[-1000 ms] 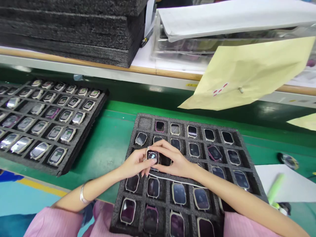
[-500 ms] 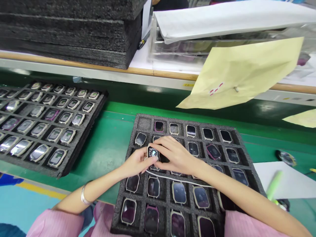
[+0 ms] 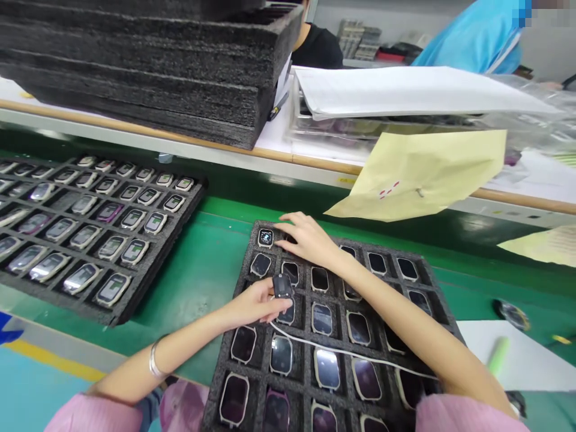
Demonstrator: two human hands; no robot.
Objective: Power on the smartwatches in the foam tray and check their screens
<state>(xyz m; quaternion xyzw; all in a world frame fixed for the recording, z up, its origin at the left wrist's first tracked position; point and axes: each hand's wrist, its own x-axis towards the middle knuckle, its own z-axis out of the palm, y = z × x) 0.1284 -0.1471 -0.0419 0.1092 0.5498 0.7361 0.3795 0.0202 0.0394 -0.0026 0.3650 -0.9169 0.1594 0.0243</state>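
the pale-rimmed rectangular watch with lit screen (image 3: pixel 266 237) lies in the far-left pocket of the black foam tray (image 3: pixel 306 367), just left of the nearer right hand (image 3: pixel 310 240), its grip parted; the left hand (image 3: pixel 252 303) holds a black square block (image 3: pixel 282 286).

Loose pink sleeves (image 3: pixel 92 414); shiny, curved silver bangle (image 3: pixel 153 360).

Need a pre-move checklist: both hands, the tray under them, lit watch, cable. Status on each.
1. Lit watch in the tray's far-left compartment: ok, screen on.
2. Black block held: ok, in the left hand.
3. Right hand open: ok, thumb and fingers apart.
4. Right fingertips off the lit watch: cannot tell, they are right beside it.
5. White cable routed clear of the tray: not ok, it crosses over it.
6. Tray on the green table: ok.
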